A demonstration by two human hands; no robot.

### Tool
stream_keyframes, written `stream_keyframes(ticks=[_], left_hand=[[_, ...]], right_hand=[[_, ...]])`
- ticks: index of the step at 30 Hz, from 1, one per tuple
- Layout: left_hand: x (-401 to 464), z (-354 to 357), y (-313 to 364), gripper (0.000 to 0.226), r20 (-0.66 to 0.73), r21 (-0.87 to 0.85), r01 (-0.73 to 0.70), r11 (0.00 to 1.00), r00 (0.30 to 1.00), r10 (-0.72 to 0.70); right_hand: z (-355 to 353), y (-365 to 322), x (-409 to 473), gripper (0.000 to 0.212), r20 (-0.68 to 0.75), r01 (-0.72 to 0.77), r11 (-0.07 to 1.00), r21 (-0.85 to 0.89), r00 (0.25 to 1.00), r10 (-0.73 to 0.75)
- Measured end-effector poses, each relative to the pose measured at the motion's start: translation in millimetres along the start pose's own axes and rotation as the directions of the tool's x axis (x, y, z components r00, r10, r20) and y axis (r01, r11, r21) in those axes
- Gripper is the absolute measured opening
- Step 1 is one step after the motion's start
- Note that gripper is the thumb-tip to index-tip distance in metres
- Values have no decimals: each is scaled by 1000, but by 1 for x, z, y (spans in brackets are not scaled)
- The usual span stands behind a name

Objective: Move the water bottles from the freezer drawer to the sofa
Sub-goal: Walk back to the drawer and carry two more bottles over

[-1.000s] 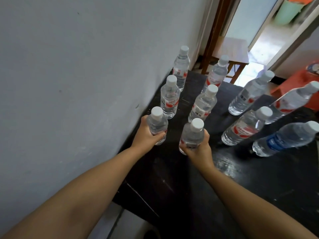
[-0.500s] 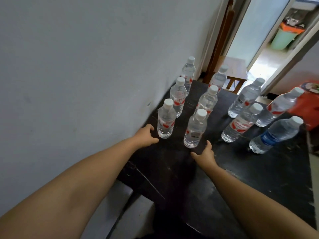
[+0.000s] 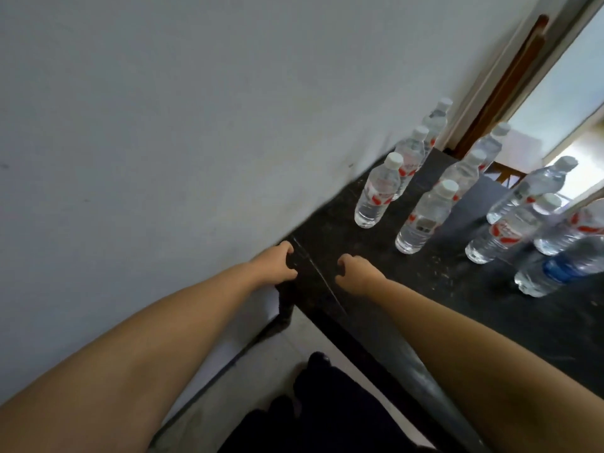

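- We see our left hand at the near corner of the dark surface, fingers loosely curled and holding nothing.
- Our right hand sits just beside it over the same surface, fingers likewise loosely curled and empty (whether either hand actually touches the top, we cannot tell).
- The water bottles stand upright in rows on the dark surface, well apart from both hands, white caps on.
- Most carry red labels; one blue-labelled bottle stands nearest the right edge.
- The grey wall runs along the left of the rows.
- The far bottles are blurred, perhaps ten in all.
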State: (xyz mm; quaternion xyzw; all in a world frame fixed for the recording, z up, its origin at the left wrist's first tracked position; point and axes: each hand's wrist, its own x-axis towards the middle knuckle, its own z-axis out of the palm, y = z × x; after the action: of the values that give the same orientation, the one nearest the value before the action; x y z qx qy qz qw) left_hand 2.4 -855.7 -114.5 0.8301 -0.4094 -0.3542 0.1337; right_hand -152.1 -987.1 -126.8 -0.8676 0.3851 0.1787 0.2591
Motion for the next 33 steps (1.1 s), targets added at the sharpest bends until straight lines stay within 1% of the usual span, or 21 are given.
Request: stream_keyframes(ticks=[3, 6, 9, 12, 13, 14, 15, 17, 19, 20, 21, 23, 24, 25, 27, 29, 31, 33], left_hand=[[-31, -11, -24, 56, -49, -40, 59, 997, 997, -61], [-63, -23, -48, 53, -122, -123, 149, 981, 979, -164], [-96, -20, -73, 51, -183, -230, 264, 937, 934, -308], [-128, -3, -93, 52, -218, -376, 366, 851, 858, -465], [-148, 14, -97, 52, -232, -448, 404, 797, 809, -540], [-157, 23, -98, 51, -232, -477, 419, 773, 788, -571], [-178, 43, -101, 51, -239, -519, 445, 730, 744, -624], [-213, 78, -101, 49, -217, -579, 489, 653, 679, -701], [-250, 114, -101, 47, -184, -641, 533, 553, 593, -784], [-267, 130, -101, 45, -178, -666, 549, 505, 540, -823], [-289, 146, -97, 41, -175, -699, 558, 448, 474, -863], [-324, 170, -89, 29, -170, -763, 537, 358, 368, -914], [-337, 179, -84, 24, -161, -790, 522, 322, 330, -930], [-357, 196, -75, 20, -136, -820, 509, 263, 273, -952], [-388, 225, -57, 14, -77, -862, 483, 155, 177, -981], [-412, 255, -39, 16, -13, -885, 462, 55, 93, -996], [-437, 283, -17, 38, 32, -890, 456, -25, 6, -999], [-459, 304, 2, 47, 55, -892, 445, -84, -78, -995]], right_hand=[[9, -27, 1, 33, 80, 125, 984, -126, 990, -116], [12, -59, 6, 24, 156, 271, 937, -219, 958, -241], [19, -94, 8, 25, 209, 411, 856, -313, 909, -360], [33, -121, 6, 27, 316, 566, 725, -393, 823, -471], [42, -130, 3, 27, 386, 637, 648, -417, 770, -508], [46, -134, 1, 28, 409, 668, 616, -417, 743, -529], [56, -141, -4, 30, 459, 719, 563, -408, 694, -554], [75, -150, -18, 34, 526, 778, 493, -390, 627, -575], [100, -160, -38, 35, 594, 830, 406, -383, 558, -580], [111, -163, -49, 35, 626, 851, 362, -380, 525, -577], [125, -167, -62, 34, 661, 880, 300, -368, 475, -581], [148, -174, -85, 33, 713, 917, 197, -347, 394, -580], [154, -178, -95, 32, 729, 928, 154, -340, 364, -580], [166, -182, -112, 33, 757, 944, 86, -318, 307, -576], [186, -189, -145, 33, 793, 963, -8, -270, 218, -568], [202, -192, -178, 28, 825, 973, -83, -216, 137, -548], [220, -189, -216, 22, 858, 969, -178, -170, 57, -510], [235, -184, -250, 32, 872, 956, -264, -128, -19, -489]])
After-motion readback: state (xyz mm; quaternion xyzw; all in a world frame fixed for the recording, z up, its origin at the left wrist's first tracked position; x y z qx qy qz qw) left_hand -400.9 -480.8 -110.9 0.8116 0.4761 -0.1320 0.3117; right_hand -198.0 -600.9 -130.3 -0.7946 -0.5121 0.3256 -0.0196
